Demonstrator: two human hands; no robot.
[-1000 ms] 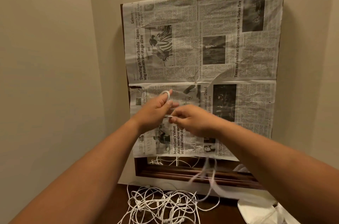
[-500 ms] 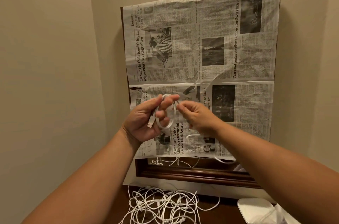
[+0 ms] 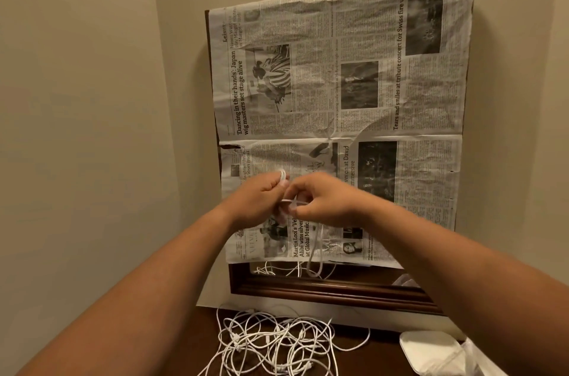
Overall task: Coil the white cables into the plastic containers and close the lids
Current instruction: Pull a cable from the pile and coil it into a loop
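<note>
The left hand [image 3: 260, 200] is gripping the cable [image 3: 282, 175] coil, binding its loops; the right hand [image 3: 328, 200] is pinching the free strand for winding.

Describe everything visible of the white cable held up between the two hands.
The white cable is thin and plastic-looking. A small coil of it pokes up from the left hand, which grips it; a short strand runs across to the right hand, which pinches it. Below the right hand a long loop hangs down, motion-blurred, in front of the newspaper. No plug shows. The loop appears to hang clear of the tangled cable pile below.
</note>
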